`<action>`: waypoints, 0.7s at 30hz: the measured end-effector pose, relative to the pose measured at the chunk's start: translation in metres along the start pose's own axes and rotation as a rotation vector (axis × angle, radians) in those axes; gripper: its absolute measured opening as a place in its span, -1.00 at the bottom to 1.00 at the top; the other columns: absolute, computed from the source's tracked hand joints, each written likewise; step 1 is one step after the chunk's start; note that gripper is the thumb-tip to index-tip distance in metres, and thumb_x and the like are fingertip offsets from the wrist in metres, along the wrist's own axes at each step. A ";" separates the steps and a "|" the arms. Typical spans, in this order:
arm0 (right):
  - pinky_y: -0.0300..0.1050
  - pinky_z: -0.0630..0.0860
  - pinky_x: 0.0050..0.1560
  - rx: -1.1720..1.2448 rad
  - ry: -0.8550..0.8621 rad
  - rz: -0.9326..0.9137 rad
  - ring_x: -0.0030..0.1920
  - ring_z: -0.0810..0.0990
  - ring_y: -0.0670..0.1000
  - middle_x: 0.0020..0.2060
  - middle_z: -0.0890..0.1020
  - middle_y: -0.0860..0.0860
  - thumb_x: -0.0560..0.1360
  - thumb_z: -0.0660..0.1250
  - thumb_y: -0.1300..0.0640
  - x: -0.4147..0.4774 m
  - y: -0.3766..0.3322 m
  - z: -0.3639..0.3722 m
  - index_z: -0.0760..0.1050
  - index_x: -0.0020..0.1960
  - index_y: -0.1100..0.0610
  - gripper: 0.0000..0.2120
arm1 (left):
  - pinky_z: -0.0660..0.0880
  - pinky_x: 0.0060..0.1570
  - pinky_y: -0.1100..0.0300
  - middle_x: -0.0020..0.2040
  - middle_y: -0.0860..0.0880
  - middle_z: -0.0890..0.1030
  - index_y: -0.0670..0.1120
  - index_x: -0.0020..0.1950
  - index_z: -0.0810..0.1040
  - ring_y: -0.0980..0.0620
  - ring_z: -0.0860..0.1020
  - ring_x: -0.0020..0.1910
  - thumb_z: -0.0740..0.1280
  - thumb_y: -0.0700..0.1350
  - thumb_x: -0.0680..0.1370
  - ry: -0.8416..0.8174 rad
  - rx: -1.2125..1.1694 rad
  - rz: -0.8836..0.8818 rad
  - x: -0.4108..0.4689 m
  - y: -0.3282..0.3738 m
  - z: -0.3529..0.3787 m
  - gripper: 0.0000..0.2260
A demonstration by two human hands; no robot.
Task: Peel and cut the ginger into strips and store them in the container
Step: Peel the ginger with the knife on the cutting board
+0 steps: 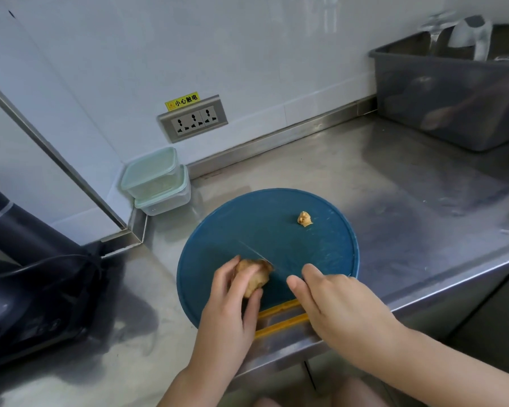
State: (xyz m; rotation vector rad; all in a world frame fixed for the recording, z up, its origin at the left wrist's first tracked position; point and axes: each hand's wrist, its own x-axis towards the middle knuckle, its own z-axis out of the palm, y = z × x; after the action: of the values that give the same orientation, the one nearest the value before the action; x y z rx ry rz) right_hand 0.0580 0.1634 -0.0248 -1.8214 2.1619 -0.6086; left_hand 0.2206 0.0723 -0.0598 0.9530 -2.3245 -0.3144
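Note:
A round blue cutting board (291,248) with a yellow handle lies on the steel counter. My left hand (232,306) grips a brown ginger piece (257,274) at the board's near left. My right hand (335,304) holds a knife (259,255), whose thin blade reaches left against the ginger's far side; the knife's handle is hidden under the hand. A small cut-off ginger bit (304,219) lies alone at the board's far right. Two stacked clear containers (156,180) with pale green lids stand in the corner behind the board.
A grey plastic tub (453,95) holding a white jug sits at the back right. A dark appliance (27,289) with a cable stands at the left. A wall socket strip (193,118) is above the containers. The counter's front edge (423,292) runs just below the board.

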 end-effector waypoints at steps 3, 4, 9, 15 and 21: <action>-0.15 0.16 -0.49 -0.111 0.044 -0.036 -0.34 0.48 0.06 -0.39 0.37 -0.06 0.47 -0.47 -0.30 -0.012 -0.010 0.010 0.12 -0.09 -0.01 -0.49 | 0.33 0.12 0.54 0.26 0.11 0.37 0.07 0.29 0.46 0.20 0.43 0.21 0.38 -0.18 0.49 0.017 -0.026 -0.027 -0.002 0.004 0.001 -0.61; -0.16 0.17 -0.49 -0.132 0.052 -0.049 -0.36 0.49 0.06 -0.40 0.37 -0.05 0.46 -0.48 -0.30 -0.014 -0.011 0.014 0.13 -0.08 -0.01 -0.47 | 0.38 0.02 0.53 0.23 0.12 0.38 0.07 0.26 0.46 0.17 0.47 0.16 0.39 -0.20 0.48 0.024 -0.023 -0.039 -0.002 0.004 0.002 -0.61; -0.11 0.49 -0.20 -0.065 0.011 -0.009 -0.28 0.44 0.00 -0.28 0.40 -0.08 0.42 -0.46 -0.28 -0.019 -0.012 0.022 0.16 0.06 0.00 -0.43 | 0.41 -0.09 0.44 0.16 0.11 0.37 0.08 0.16 0.40 0.06 0.54 0.07 0.41 -0.19 0.46 0.055 -0.006 -0.035 -0.001 0.007 0.004 -0.64; -0.09 0.46 -0.16 0.009 -0.073 0.004 -0.19 0.51 0.03 -0.26 0.41 -0.07 0.43 -0.38 -0.28 -0.018 -0.012 0.018 0.10 0.00 -0.02 -0.54 | 0.39 -0.04 0.48 0.19 0.06 0.40 0.04 0.16 0.44 0.07 0.53 0.10 0.43 -0.23 0.44 0.058 0.016 -0.032 -0.001 0.007 0.004 -0.63; -0.04 0.45 -0.16 0.132 -0.060 0.033 -0.24 0.48 0.04 -0.28 0.45 -0.05 0.45 -0.34 -0.32 -0.017 -0.008 0.011 0.12 -0.14 -0.04 -0.56 | 0.31 0.12 0.54 0.26 0.02 0.42 0.03 0.17 0.48 0.15 0.45 0.19 0.40 -0.26 0.46 0.041 -0.024 -0.006 -0.002 0.004 0.004 -0.66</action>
State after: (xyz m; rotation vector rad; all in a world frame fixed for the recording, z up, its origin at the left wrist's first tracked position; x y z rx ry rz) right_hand 0.0728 0.1773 -0.0323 -1.7104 2.0582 -0.6640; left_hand 0.2170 0.0764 -0.0623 0.9458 -2.2765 -0.3220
